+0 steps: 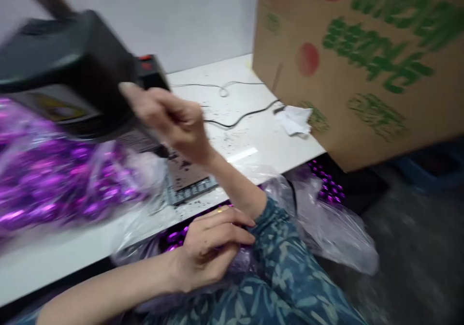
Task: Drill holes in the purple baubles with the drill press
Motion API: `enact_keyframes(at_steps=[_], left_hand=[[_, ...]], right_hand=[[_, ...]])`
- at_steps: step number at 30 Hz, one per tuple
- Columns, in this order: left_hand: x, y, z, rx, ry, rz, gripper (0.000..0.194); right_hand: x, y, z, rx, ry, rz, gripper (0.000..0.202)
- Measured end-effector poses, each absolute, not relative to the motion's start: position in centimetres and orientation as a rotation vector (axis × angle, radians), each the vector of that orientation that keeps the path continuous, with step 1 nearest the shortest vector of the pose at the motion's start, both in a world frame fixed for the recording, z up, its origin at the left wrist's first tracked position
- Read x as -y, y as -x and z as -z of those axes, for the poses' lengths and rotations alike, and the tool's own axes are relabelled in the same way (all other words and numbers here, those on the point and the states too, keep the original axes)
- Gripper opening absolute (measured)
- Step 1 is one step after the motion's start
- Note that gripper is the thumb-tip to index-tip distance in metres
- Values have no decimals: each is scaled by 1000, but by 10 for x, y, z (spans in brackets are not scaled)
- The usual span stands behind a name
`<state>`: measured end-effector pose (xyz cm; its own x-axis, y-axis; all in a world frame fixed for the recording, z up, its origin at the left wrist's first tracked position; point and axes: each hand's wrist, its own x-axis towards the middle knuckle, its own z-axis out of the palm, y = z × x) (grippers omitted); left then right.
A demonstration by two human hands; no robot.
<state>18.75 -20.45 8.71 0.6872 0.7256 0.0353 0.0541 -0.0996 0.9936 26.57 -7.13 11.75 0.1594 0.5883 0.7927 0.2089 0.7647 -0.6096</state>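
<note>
My right hand (177, 124) is raised beside a black machine housing (108, 68) that carries a yellow warning label. Its fingers are curled and its thumb points towards the housing; blur hides what they hold, if anything. My left hand (217, 245) rests low over my lap, near the right sleeve (286, 233). Its fingers are loosely bent, with nothing visible in them. Left of both hands, shiny purple bead-like pieces (65, 180) lie in clear plastic. Beneath my right wrist is a flat plate (190, 177) strewn with dark bits.
A large cardboard box (355, 68) with green and red print stands at the right. On the white table (203, 78) lie thin black cables (235, 122), a crumpled white tissue (295, 120) and dark specks. Clear plastic (326, 223) hangs over the table's front edge.
</note>
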Motion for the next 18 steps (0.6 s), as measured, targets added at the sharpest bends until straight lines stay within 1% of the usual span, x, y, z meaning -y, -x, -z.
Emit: enact_keyframes(at_steps=[3,5,7,8,10,12,15,18], left_hand=[[182,-134,-64,-987,-1724,-1050,20],[146,-101,-45,-1281,-1719,-1363,19],[100,-70,-25,-1502,-1696,-1474,20],[75,-56,-17,-1590,-1682,-1426,21],[28,-36,-4,-1756,-1712,-1155,23],[-11,-27,3,-1809,-1799,-925,26],[-52,-31,7,-1782,-1859,-887,25],[-79,-44,9,-1689,-1903,-1030,25]], right_hand=[[57,-269,-115,1297,509,-354,47],[46,-267,-115,1229,373,-362,53],[39,-265,-116,1201,289,-376,53],[38,-265,-117,1188,256,-377,53],[38,-265,-119,1172,242,-367,53],[40,-266,-121,1173,275,-356,53],[42,-270,-122,1192,315,-362,53],[41,-272,-122,1219,305,-363,54]])
